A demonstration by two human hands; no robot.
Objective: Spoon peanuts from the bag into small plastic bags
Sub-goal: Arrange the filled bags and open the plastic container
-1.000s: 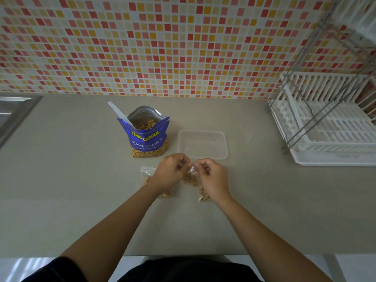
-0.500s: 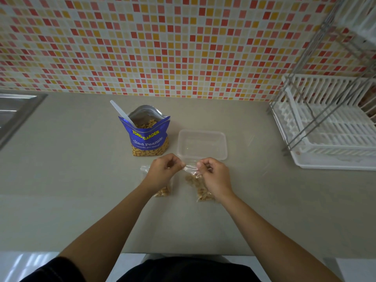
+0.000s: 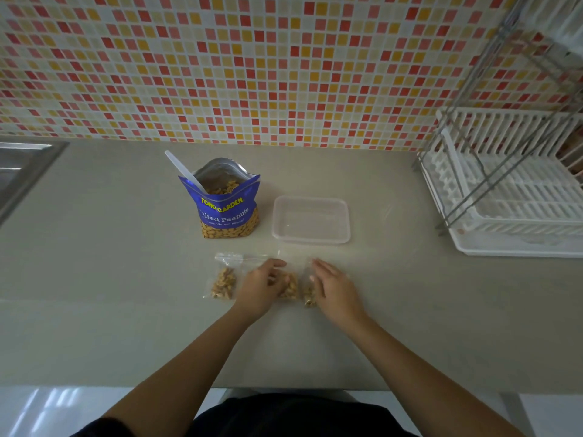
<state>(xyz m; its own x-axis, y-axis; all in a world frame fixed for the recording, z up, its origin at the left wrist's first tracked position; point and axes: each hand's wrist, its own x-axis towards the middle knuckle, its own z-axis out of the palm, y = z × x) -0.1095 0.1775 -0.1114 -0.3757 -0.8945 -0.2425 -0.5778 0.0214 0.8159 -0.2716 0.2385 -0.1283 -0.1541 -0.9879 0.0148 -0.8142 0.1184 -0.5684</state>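
The left hand [image 3: 263, 287] and the right hand [image 3: 336, 287] rest with relaxed, flat fingers on a small plastic bag [image 3: 293, 287] of peanuts. It lies on the desk [image 3: 94, 279], in front of the blue peanut bag [image 3: 227, 206].

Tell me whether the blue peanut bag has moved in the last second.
No. The blue peanut bag stands just left of the clear container, as before, with the same gap between them.

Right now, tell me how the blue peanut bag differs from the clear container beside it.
The blue peanut bag stands upright; the clear container sits low and flat. The bag holds peanuts and a white spoon; the container looks empty. The bag is printed blue; the container is see-through. Both stand open on the counter.
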